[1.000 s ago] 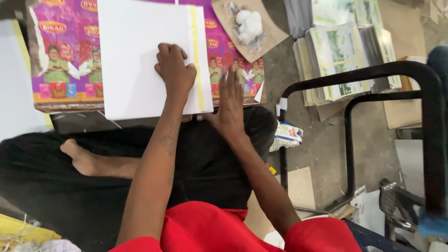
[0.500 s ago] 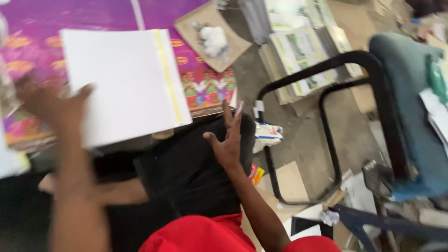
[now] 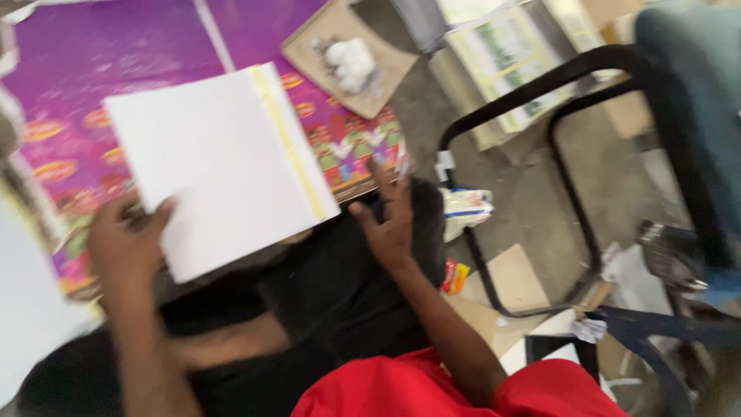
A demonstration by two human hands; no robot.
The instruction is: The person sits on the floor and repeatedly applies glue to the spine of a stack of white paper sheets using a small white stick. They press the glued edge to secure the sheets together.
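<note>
Left hand (image 3: 127,243) had swung the white sheet (image 3: 220,166) leftward off the purple carton (image 3: 69,93), fingers clamped on its lower-left corner. Right hand (image 3: 390,220) had let go; fingers spread, hovering above my lap.

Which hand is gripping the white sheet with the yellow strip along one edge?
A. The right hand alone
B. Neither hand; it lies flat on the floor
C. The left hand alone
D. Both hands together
C: the left hand grips the lower left corner of the white sheet, while the right hand is spread open beside it, apart from the sheet's edge.
</note>
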